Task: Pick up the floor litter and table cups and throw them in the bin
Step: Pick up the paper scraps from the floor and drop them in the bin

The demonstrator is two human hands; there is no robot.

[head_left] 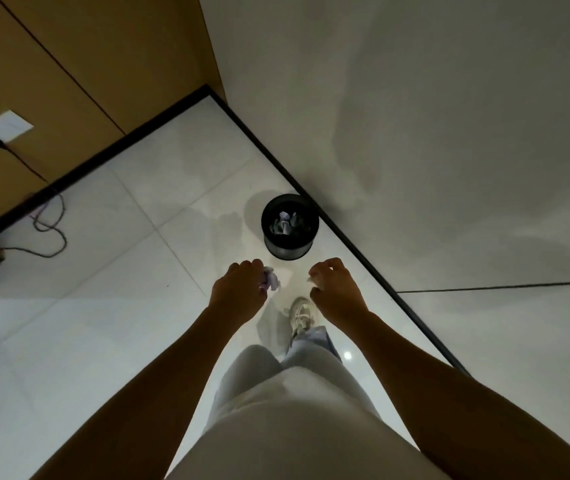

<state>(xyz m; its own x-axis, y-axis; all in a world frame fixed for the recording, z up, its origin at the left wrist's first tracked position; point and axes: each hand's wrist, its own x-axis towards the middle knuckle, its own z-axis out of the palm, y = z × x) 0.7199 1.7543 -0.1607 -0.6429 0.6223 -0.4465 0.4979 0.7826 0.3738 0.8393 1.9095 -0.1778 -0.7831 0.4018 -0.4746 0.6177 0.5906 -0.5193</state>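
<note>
My left hand (238,289) curls its fingers round a crumpled pale lilac scrap of paper (270,281), which pokes out on the thumb side. My right hand (333,292) is curled too, pinching a small whitish scrap (312,279) between thumb and fingertips; it is too small for me to say what it is. The round black bin (289,226) stands on the pale tiled floor (131,209) straight ahead of both hands and below them, its open mouth facing up, with crumpled scraps already lying inside. It sits a shade nearer my right hand, close against the dark skirting strip (352,251) of the grey wall. Nothing lies between my hands and the bin. My white trainer (300,315) is planted just short of it. A dark cable (48,233) trails well off to the left.
</note>
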